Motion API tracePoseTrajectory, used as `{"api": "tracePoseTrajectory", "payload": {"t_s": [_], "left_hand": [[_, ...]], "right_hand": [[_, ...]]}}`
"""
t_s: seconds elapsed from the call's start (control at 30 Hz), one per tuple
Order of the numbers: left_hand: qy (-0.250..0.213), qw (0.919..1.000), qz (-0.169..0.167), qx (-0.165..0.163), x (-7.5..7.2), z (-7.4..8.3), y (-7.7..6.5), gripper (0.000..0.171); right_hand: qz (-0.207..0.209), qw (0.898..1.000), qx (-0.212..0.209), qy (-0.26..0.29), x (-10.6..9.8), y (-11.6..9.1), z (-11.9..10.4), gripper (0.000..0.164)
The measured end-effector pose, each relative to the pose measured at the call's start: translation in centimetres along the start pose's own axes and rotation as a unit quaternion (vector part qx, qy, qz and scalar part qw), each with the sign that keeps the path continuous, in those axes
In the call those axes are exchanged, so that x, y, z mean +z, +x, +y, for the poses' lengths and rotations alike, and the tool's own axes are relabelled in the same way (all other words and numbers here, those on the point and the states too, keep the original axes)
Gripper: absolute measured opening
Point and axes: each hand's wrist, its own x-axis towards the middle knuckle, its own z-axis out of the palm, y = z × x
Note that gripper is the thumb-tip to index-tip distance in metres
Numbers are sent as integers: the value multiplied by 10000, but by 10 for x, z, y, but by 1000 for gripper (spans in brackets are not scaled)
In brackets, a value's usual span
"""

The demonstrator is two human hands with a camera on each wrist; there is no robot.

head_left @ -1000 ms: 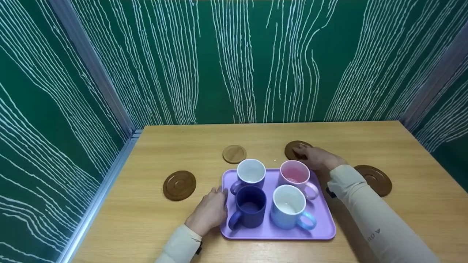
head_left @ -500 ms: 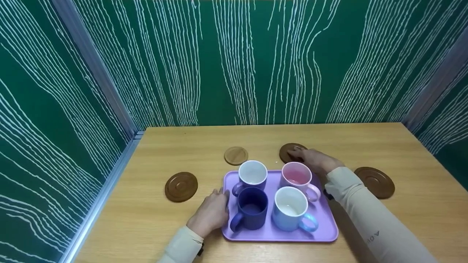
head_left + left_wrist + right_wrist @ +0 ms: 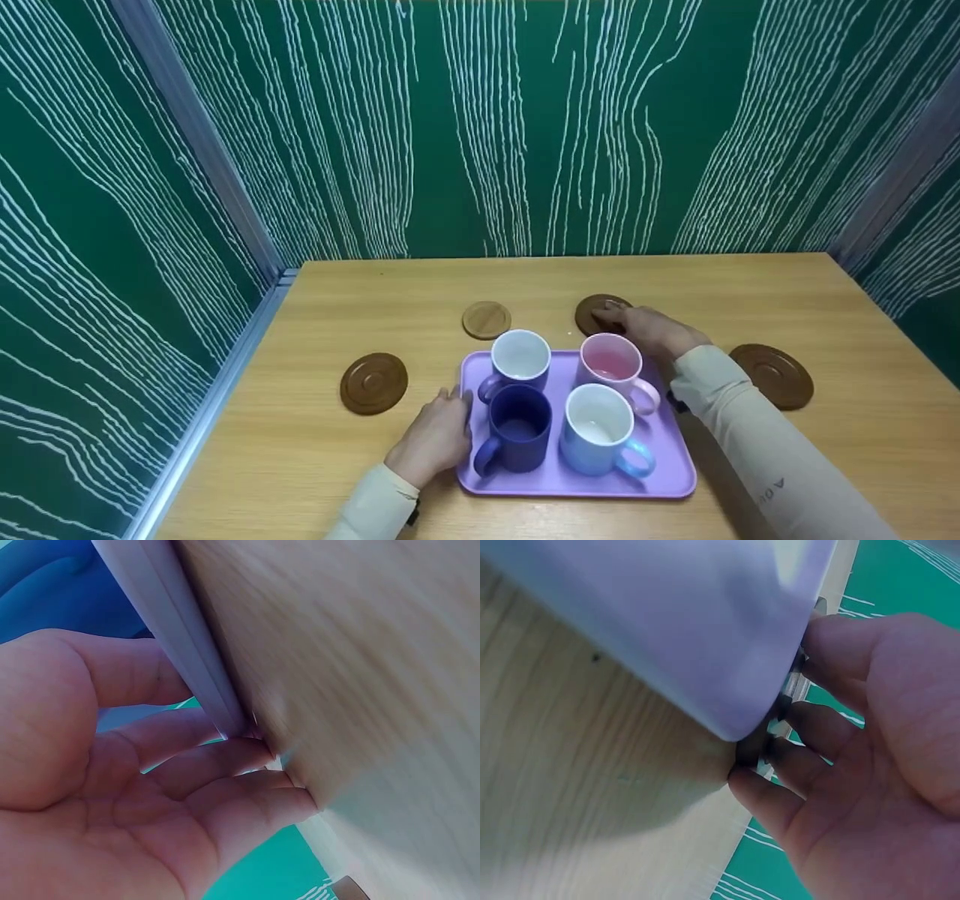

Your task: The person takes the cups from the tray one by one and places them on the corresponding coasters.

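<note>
A lilac tray (image 3: 667,480) carries a dark blue mug (image 3: 527,450), a white-lined mug (image 3: 520,354) with a purple handle, a pink mug (image 3: 610,360) and a pale blue mug (image 3: 591,452). My left hand (image 3: 431,439) holds the tray's left edge. In the left wrist view its thumb (image 3: 139,673) reaches behind the rim, while other fingertips touch the table. Beyond the tray's far right corner, my right hand (image 3: 656,330) grips a dark round wooden coaster (image 3: 588,313) lying on the table, its fingers spread about the edge. The wrist hides part of that coaster.
A smaller light wooden coaster (image 3: 487,320) lies behind the tray. Two dark coasters flank it: one at left (image 3: 373,383), the other at right (image 3: 772,375) beside the right sleeve (image 3: 757,435). Green patterned walls (image 3: 525,127) enclose the table's back and sides.
The right hand has slid the dark coaster a little to the left and then stayed put. The left hand keeps its place at the tray, and the mugs stand as before.
</note>
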Motion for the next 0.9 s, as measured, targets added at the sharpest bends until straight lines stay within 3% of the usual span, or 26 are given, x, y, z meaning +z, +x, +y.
{"api": "tracePoseTrajectory", "payload": {"t_s": [0.17, 0.3, 0.5, 0.7, 0.9], "left_hand": [[-12, 10000, -62, -16, 1, -1, 1, 45], [-14, 9998, -132, -144, 1, -1, 2, 47], [-116, 9991, -253, -306, 2, -2, 0, 49], [-132, 9996, -190, -191, 2, -1, -1, 46], [-37, 10000, -13, 10, 0, -1, -2, 40]], "right_hand": [[147, 9955, -360, -869, -4, -4, 1, 53], [507, 9842, -747, -1525, -9, -6, 1, 52], [873, 9813, -654, -1585, -12, -14, 1, 50], [1097, 9807, -427, -1561, -15, -30, 2, 56], [1424, 9738, -559, -1682, -14, -52, 4, 58]]}}
